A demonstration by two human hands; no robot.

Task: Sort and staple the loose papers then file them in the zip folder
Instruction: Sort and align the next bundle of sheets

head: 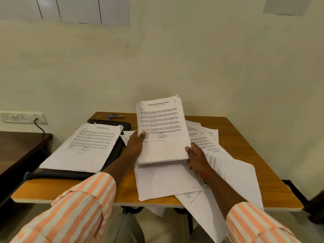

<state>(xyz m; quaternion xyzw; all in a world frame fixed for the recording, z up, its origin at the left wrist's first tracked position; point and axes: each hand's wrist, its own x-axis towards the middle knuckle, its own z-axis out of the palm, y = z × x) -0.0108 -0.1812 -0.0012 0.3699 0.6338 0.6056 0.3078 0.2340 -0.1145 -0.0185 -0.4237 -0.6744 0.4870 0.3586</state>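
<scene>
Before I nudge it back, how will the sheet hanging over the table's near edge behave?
The overhanging sheet is probably light and floppy: apparently a single page, much of it past the table edge. It likely slides easily on the smooth top and could fall. Loose papers overlap it, so they may drag along.

An orange-brown wooden table (231, 137) with a pale edge band stands against a cream wall (175, 58). Just beside it on the left is a darker brown desk (15, 148). On the wall above that desk sits a white socket plate (21, 117) — a black cable (40, 128) is plugged in at its right end (it curves down towards the desk). A whiteboard (78, 9) with dark vertical lines hangs high at the left.
</scene>
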